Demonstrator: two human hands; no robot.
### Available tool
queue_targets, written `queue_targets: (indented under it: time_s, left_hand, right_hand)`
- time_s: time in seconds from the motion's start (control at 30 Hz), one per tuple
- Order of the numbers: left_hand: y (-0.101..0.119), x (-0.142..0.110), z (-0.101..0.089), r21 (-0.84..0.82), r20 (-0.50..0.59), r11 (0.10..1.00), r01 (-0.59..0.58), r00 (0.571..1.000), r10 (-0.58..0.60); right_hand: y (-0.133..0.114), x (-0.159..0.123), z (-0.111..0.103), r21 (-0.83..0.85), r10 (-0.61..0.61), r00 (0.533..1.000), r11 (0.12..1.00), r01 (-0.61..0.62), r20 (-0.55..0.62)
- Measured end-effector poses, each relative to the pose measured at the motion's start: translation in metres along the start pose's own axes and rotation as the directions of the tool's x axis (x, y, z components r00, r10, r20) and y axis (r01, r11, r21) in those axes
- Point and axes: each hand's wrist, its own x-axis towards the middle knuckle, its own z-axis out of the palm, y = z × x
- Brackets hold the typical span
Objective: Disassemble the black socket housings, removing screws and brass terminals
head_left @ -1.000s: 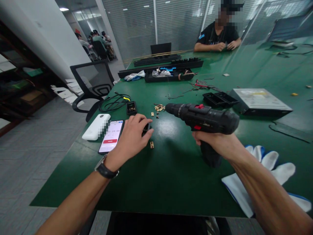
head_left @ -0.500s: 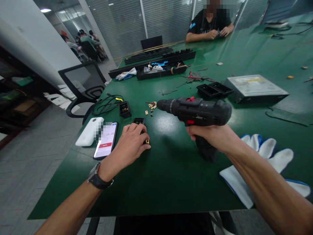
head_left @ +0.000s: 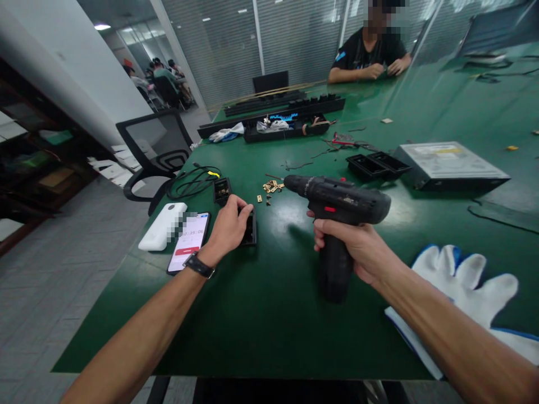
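Your left hand [head_left: 231, 221] is narrow, its fingers bunched at the open black case [head_left: 251, 229] on the green tabletop [head_left: 278, 320]; you hide part of its rim, so whether you pinch it cannot be told. Your right hand [head_left: 347, 241] is wrapped around the handle of the black power drill [head_left: 349, 199], its nose pointing toward 9 o'clock and its handle hanging toward 6.

From your left hand, a small black box [head_left: 222, 191] with brass-coloured bits inside sits just beside it at 11 o'clock, and a coiled black cable [head_left: 189, 188] lies at 10. Loose brass-coloured pieces [head_left: 273, 186] are at 2, near the drill's nose. Your phone [head_left: 188, 242] is at 8, with a white device [head_left: 160, 227] farther out at 9.

From your right hand, black trays [head_left: 377, 165] sit at 1 o'clock, a metal-topped box [head_left: 455, 163] at 2, and a white work glove [head_left: 458, 280] between 3 and 4. A person [head_left: 370, 56] sits across the tabletop at 12.
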Motion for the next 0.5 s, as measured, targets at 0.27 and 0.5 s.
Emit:
queue_targets:
  time_s: [0.27, 0.5]
  left_hand:
    - [0.038, -0.027, 0.029, -0.148, -0.252, 0.989, 0.0, 0.967, -0.037]
    - [0.066, -0.025, 0.045, -0.424, -0.556, 0.904, -0.065, 0.806, -0.202]
  right_hand:
    - [0.012, -0.009, 0.019, 0.12, 0.093, 0.996, 0.988, -0.093, 0.002]
    - [0.018, -0.011, 0.023, 0.098, 0.055, 0.997, 0.994, -0.049, -0.05]
